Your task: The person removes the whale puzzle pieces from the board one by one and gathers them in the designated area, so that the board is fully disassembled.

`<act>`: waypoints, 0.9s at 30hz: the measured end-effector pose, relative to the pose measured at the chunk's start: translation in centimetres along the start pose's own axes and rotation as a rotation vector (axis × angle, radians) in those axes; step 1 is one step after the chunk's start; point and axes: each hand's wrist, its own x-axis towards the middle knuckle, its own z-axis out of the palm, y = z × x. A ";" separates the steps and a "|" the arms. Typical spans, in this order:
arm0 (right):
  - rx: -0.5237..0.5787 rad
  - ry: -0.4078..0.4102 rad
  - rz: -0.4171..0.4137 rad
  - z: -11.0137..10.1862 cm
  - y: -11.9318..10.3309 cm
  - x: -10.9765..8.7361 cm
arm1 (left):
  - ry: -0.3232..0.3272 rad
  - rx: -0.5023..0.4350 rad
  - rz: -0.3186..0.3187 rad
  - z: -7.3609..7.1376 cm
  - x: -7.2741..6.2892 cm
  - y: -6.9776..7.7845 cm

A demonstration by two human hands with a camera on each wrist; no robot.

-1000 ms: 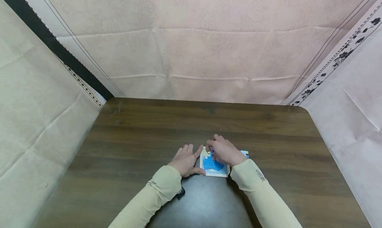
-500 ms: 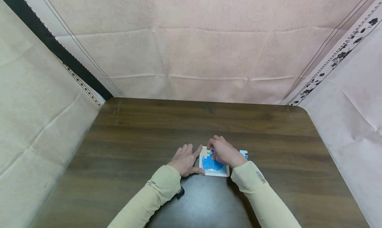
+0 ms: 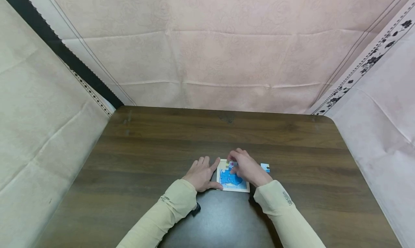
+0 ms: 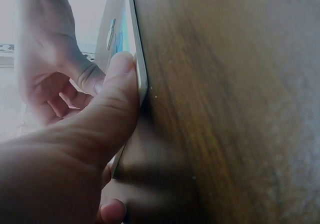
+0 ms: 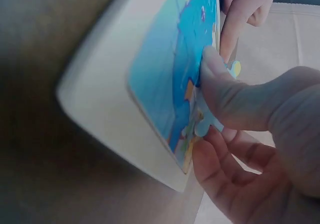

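Note:
A jigsaw puzzle board (image 3: 237, 190) with a pale frame and a blue picture lies flat between the two hands. My left hand (image 3: 200, 176) is spread at its left side, the straight thumb pressing the frame at the near left corner and the index finger touching the far left corner. Over the far part of the board, my right hand (image 3: 249, 169) pinches a light blue puzzle piece (image 5: 212, 118) between thumb and fingers. In the right wrist view that piece is tilted above the picture and partly hidden by the thumb. Part of the picture is hidden under the right hand.
Another puzzle piece (image 3: 265, 167), pale blue with dark marks, lies on the wooden table (image 3: 155, 147) just right of the board. A dark object (image 3: 196, 209) sits beneath the left wrist. Pale cloth walls (image 3: 207, 60) stand behind and at both sides.
My right hand has shifted slightly to the right, uncovering a little more of the picture's upper part. My left hand and the board stay in place.

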 end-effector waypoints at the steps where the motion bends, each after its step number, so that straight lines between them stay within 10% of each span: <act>1: 0.006 0.011 -0.002 0.1 0.0 -0.2 | -0.001 -0.002 0.000 0.0 0.0 0.0; 17: 0.235 0.029 -0.046 -0.6 0.3 -1.7 | -0.001 -0.013 -0.015 0.1 0.0 0.1; 27: 0.368 0.223 -0.013 -2.3 2.2 -4.5 | 0.015 0.025 -0.005 0.1 -0.2 0.2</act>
